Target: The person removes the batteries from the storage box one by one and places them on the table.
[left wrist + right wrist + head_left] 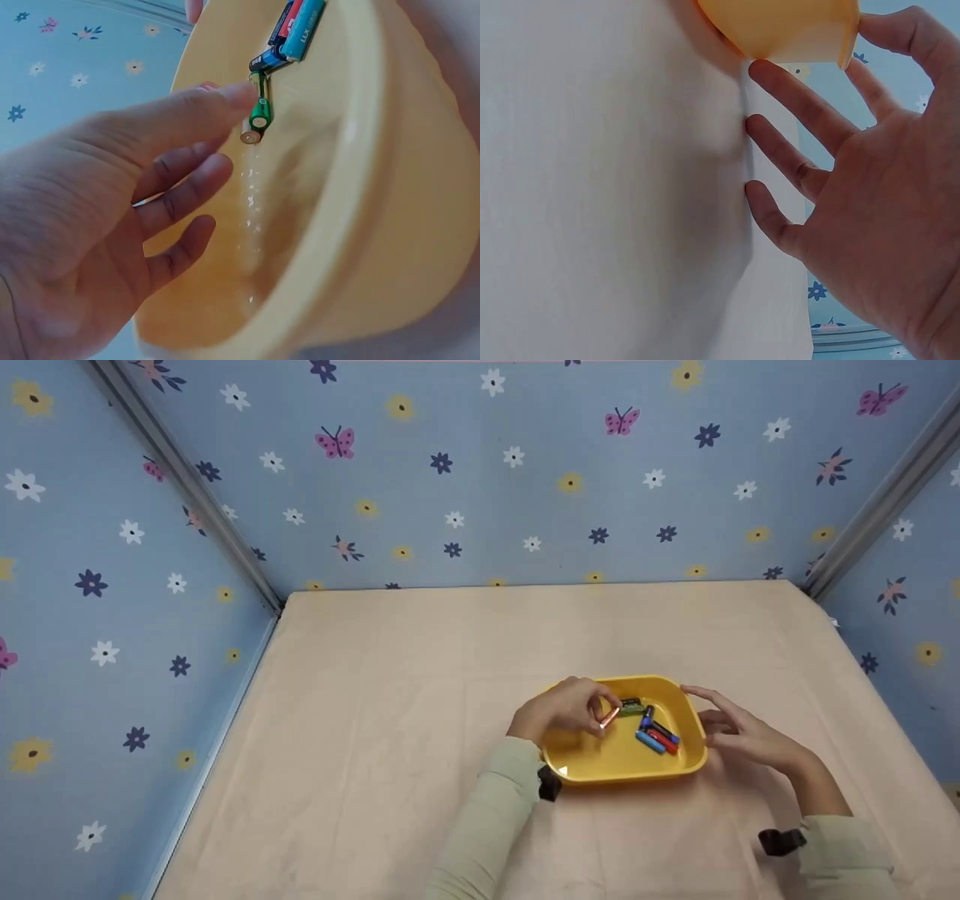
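Note:
A yellow plastic tray (626,769) stands on the cloth-covered table. My left hand (562,709) reaches over its left side, and thumb and forefinger pinch a copper-coloured battery (610,718); in the left wrist view the fingers largely hide it. Just beyond those fingertips lie a green battery (260,112) and a dark one. Farther right in the tray, a light blue battery (650,742), a red battery (662,737) and dark blue ones lie close together. My right hand (754,739) touches the tray's right wall with fingers spread, thumb at the rim in the right wrist view.
Pale cloth (375,720) covers the table. Blue flower-patterned panels (480,510) rise behind it and along both sides, joined by grey metal posts (187,487). Each wrist wears a small black device (781,841).

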`<state>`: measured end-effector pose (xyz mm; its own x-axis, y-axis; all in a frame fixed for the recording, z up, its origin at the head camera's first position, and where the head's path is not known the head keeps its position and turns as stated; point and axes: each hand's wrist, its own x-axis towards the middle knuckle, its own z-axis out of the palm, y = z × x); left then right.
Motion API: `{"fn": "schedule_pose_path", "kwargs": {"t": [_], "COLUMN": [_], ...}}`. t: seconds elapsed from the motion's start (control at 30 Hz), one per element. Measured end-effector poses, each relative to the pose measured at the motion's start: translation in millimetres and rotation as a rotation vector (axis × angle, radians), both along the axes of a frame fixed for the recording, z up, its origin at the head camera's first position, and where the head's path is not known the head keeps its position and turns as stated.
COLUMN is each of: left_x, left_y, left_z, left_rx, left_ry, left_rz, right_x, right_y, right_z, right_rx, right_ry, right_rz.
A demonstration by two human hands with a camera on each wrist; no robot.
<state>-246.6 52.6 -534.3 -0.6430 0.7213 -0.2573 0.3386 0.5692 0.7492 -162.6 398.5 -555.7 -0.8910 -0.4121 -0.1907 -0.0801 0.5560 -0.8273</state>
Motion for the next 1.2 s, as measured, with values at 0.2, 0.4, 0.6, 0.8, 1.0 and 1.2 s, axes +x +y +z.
{"fn": "schedule_pose_path", "kwargs": {"t": [0.2,0.4,0.6,0.8,1.0,1.2], "left_x": [1.2,2.9,2.5,-0.5,-3.6,-2.9], "left_y": [-6.4,-18.9,-34.6,-53.9,-76.4,-95.7], "left_z": [7.8,16.0,20.5,23.1,23.9,21.1], "left_rx": [-0.016,-0.009,0.041,0.082,0.131,0.140], "left_ry": [0.065,0.107,0.127,0.192,0.236,0.221], "left_rz": [-0.004,0.005,0.050,0.135,0.164,0.199], "right_x": [-0.1,-0.1,-1.5,-2.5,-3.6,-2.5], "right_y": [-1.8,-1.8,-2.9,-2.7,-2.0,-3.0], "right_z": [0.2,0.2,-1.1,-0.3,1.7,-0.4], "right_rx": [0.001,0.001,0.005,0.011,0.000,0.011], "right_ry": [0.004,-0.044,-0.077,-0.092,-0.085,-0.106], "right_rz": [-0.007,-0.024,-0.039,-0.046,-0.033,-0.044]}}
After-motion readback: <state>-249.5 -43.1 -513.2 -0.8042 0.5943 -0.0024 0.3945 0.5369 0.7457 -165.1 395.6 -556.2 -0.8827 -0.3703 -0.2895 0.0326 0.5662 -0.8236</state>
